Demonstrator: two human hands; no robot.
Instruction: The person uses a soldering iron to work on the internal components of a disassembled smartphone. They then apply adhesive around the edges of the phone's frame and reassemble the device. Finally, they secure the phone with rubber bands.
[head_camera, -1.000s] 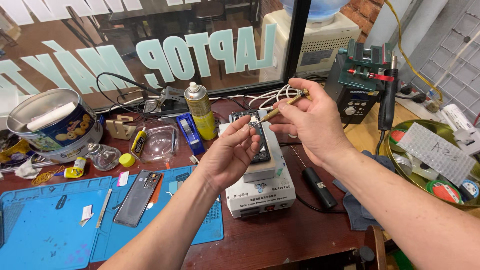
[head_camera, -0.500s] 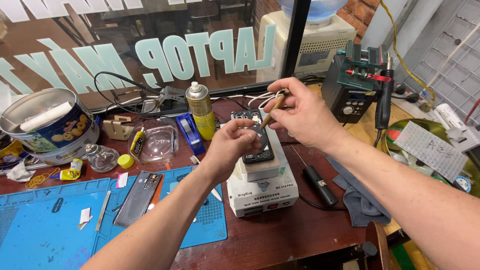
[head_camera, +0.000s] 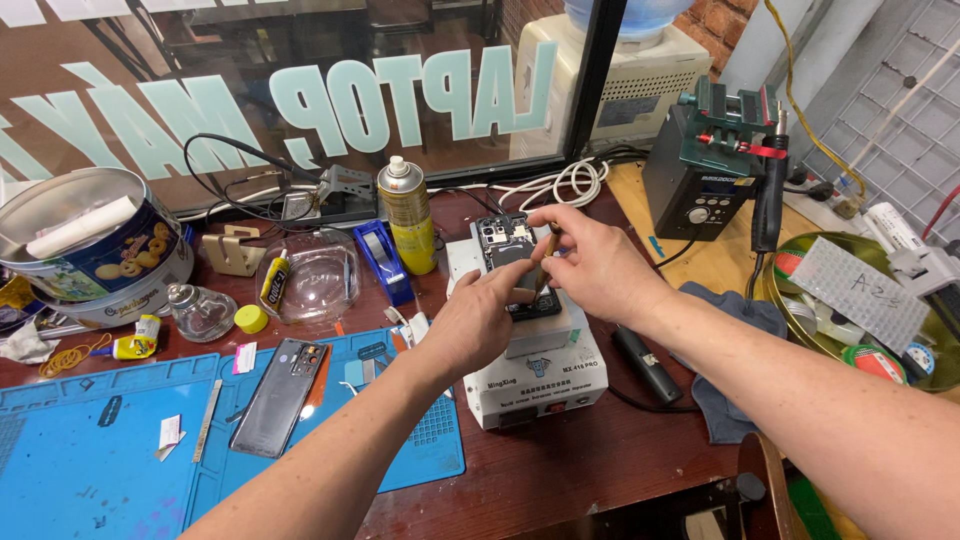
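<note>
From the head camera I see my left hand (head_camera: 478, 318) stretched over the white heating station (head_camera: 525, 368) that sits toward the front middle of the desk (head_camera: 600, 470), forefinger extended and pressing on the opened phone (head_camera: 512, 262) lying on the station's top plate; the other fingers are loosely curled and hold nothing. My right hand (head_camera: 590, 265) comes in from the right, fingers pinched together on a thin brown-handled tool (head_camera: 547, 258), its tip down on the phone just beside my left forefinger. Left of the station, a blue work mat (head_camera: 80, 470) covers the front left corner, and a dark phone back cover (head_camera: 280, 395) lies on it. Behind the station, toward the back edge by the window, stand a yellow spray can (head_camera: 408, 215) and a blue tape dispenser (head_camera: 380, 260). A round biscuit tin (head_camera: 95, 250) sits at the far left edge. A hot-air rework station (head_camera: 705, 170) stands at the back right, well apart from my hands.
</note>
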